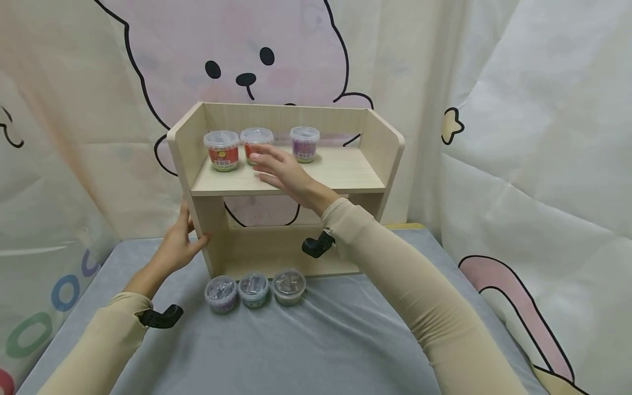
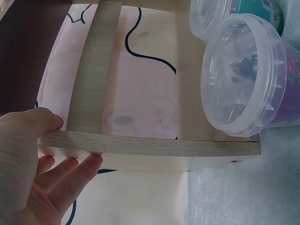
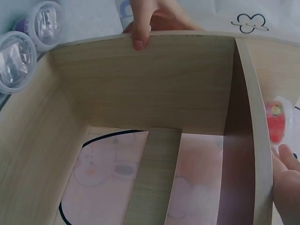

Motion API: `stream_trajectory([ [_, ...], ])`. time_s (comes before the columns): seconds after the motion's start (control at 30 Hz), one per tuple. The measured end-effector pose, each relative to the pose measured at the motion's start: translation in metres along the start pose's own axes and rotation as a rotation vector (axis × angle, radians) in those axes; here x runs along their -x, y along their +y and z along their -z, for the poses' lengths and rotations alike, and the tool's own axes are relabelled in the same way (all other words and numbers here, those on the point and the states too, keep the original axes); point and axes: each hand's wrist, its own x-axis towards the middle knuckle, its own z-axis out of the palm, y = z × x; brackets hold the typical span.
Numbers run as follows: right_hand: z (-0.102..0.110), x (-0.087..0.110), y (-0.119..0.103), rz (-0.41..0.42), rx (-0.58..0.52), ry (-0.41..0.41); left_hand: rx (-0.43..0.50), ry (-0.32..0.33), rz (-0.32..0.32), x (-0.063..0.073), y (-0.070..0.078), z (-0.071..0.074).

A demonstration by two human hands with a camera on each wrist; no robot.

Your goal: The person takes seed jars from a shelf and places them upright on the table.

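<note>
A two-tier wooden shelf (image 1: 340, 170) stands on the table. My left hand (image 1: 180, 244) grips its left side panel (image 2: 154, 145), thumb on the inner face and fingers on the outer. On the upper tier sit a red-labelled tub (image 1: 223, 156) at the left, a second red-labelled tub (image 1: 257, 135) beside it, and a purple-labelled tub (image 1: 304, 144) farther right. My right hand (image 1: 288, 174) is over this tier with fingers extended, its fingertips overlapping the second tub's label and hiding part of it. All these tubs have clear lids.
Three lidded tubs stand in a row on the grey-blue tablecloth (image 1: 345, 340) before the shelf: a purple one (image 1: 221, 294), a teal one (image 1: 254, 291) and a pale one (image 1: 289, 286). Behind hangs a curtain (image 1: 395, 66) with cartoon prints.
</note>
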Motion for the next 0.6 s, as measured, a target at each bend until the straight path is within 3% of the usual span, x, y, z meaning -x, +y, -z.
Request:
stream_trajectory([
  [0.33, -0.012, -0.021, -0.001, -0.007, -0.012, 0.013, 0.003, -0.002, 0.016, 0.003, 0.006, 0.006],
  [0.6, -0.022, -0.034, 0.001, -0.048, -0.001, 0.026, -0.012, -0.01, 0.019, 0.003, 0.006, 0.001],
])
